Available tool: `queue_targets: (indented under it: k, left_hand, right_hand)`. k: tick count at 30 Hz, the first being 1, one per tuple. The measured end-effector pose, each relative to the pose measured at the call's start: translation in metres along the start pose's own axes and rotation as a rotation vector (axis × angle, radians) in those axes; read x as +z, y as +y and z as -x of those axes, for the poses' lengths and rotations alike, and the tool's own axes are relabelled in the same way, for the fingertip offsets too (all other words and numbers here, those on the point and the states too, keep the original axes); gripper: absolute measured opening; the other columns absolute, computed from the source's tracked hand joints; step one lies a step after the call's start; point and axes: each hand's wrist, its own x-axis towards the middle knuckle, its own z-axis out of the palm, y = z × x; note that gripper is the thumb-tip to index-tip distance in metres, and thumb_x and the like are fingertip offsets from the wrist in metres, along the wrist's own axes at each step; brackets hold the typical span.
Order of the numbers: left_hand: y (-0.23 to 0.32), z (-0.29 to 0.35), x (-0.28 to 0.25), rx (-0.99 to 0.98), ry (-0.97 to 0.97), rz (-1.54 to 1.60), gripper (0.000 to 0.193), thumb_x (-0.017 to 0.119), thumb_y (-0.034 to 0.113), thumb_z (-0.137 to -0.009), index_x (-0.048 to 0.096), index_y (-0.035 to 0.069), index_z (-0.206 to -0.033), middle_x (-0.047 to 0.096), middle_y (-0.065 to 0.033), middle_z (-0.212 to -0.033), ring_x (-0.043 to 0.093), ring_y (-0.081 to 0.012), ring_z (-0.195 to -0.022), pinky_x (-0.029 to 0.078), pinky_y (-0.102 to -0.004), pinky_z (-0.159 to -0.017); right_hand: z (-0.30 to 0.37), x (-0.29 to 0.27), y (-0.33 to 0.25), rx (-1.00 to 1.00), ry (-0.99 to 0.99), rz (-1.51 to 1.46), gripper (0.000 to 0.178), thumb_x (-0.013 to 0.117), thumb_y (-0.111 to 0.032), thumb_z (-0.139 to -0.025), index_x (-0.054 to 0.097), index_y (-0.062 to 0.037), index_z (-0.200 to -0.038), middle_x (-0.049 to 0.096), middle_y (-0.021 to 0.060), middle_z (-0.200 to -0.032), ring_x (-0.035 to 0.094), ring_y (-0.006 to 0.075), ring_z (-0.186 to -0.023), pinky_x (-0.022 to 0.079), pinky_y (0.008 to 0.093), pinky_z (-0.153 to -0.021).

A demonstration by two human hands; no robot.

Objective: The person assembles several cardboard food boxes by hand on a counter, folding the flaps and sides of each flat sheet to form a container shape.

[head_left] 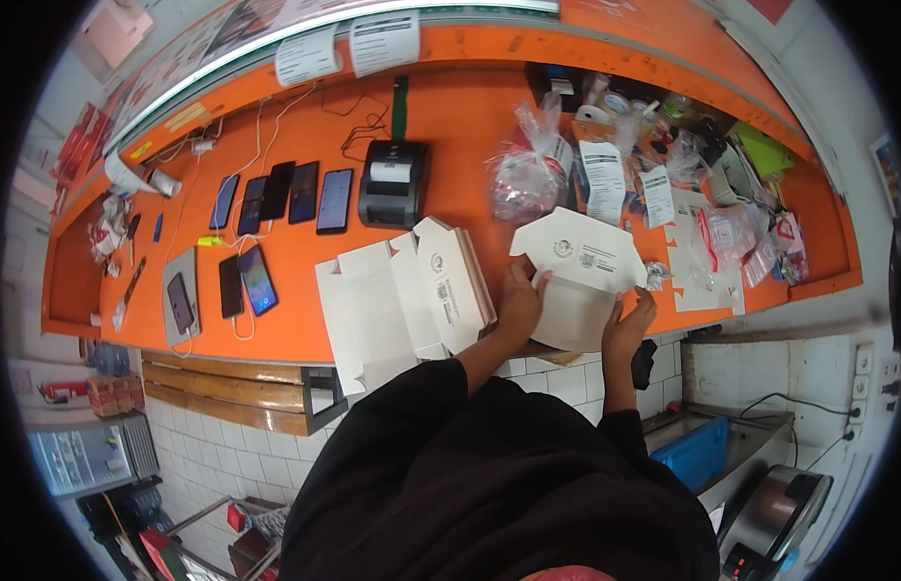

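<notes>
Head view: holding a cream carton (578, 315) pinched at its left edge in the left grip (520, 304) and at its right edge in the right grip (629, 330), at the front of the orange desk (300, 257); just beside stacked carton blanks (404, 302), nearer than a tied plastic bag (530, 182).

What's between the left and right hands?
A white cardboard carton, its upper panel printed, spans the stretch between the left hand and right hand; the head view shows it.

Counter (460, 126) layout
Phones (335, 201) L of printer (393, 198); carton stack (452, 290) before it; held carton (576, 302) btwn L hand (520, 305), R hand (626, 327); bag (530, 184) behind.
</notes>
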Motion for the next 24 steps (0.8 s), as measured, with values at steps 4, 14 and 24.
queue_targets:
  k: [4, 14, 24]
  left_hand:
    - [0.045, 0.025, -0.089, 0.347, -0.061, 0.279, 0.048, 0.057, 0.026, -0.097, 0.042, 0.0, -0.135, 0.053, -0.0246, -0.125, 0.05, -0.0391, -0.123, 0.039, -0.0426, -0.105]
    - [-0.135, 0.167, -0.282, -0.057, -0.47, -0.775, 0.097, 0.082, 0.032, -0.072, 0.028, 0.013, -0.15, 0.022, -0.0184, -0.157, 0.018, -0.0408, -0.146, 0.028, -0.0615, -0.111]
    - [-0.169, 0.166, -0.324, 0.022, -0.156, -0.411, 0.02, 0.064, 0.022, -0.092, 0.07, 0.012, -0.109, 0.071, -0.0124, -0.105, 0.069, -0.0314, -0.087, 0.057, -0.0401, -0.076]
  right_hand:
    - [0.002, -0.039, -0.091, 0.071, -0.475, -0.509, 0.009, 0.057, -0.011, -0.092, 0.058, -0.0023, -0.093, 0.062, 0.0122, -0.089, 0.061, 0.0347, -0.078, 0.051, 0.042, -0.074]
    - [0.121, 0.064, -0.223, -1.137, -1.09, -0.777, 0.051, 0.069, -0.02, -0.08, 0.057, 0.0016, -0.124, 0.055, 0.0212, -0.129, 0.048, 0.0354, -0.126, 0.042, 0.0458, -0.102]
    - [0.08, 0.073, -0.25, -0.468, -1.622, -0.689, 0.017, 0.069, -0.022, -0.087, 0.071, -0.0076, -0.097, 0.071, 0.0093, -0.077, 0.068, 0.0257, -0.073, 0.051, 0.0382, -0.069]
